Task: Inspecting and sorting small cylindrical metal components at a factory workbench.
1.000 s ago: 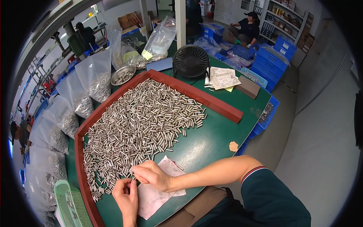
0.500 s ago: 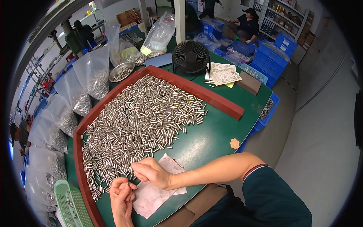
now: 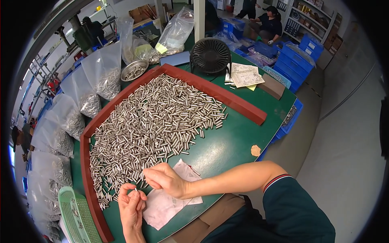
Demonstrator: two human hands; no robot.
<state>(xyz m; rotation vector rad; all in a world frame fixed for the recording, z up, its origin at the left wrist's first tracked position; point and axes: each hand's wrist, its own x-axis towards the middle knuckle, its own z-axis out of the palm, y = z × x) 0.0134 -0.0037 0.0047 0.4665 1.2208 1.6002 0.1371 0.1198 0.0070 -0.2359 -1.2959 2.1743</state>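
A small metal pin (image 3: 136,189) is pinched between thumb and fingertip of the left hand (image 3: 131,204), while the right hand (image 3: 167,181) is held curled just beside it, fingers drawn together (whether anything is gripped inside cannot be told). Below the hands a stained pale cloth (image 3: 164,212) is laid on the green table (image 3: 227,148); beyond, a heap of like pins (image 3: 158,117) is bounded at left and back by a red-brown rail (image 3: 243,110), by which it is separated from filled clear bags (image 3: 107,79) and a black fan (image 3: 210,56). Beside the fan, printed sheets (image 3: 246,75) are stacked, their print too small to be made out.
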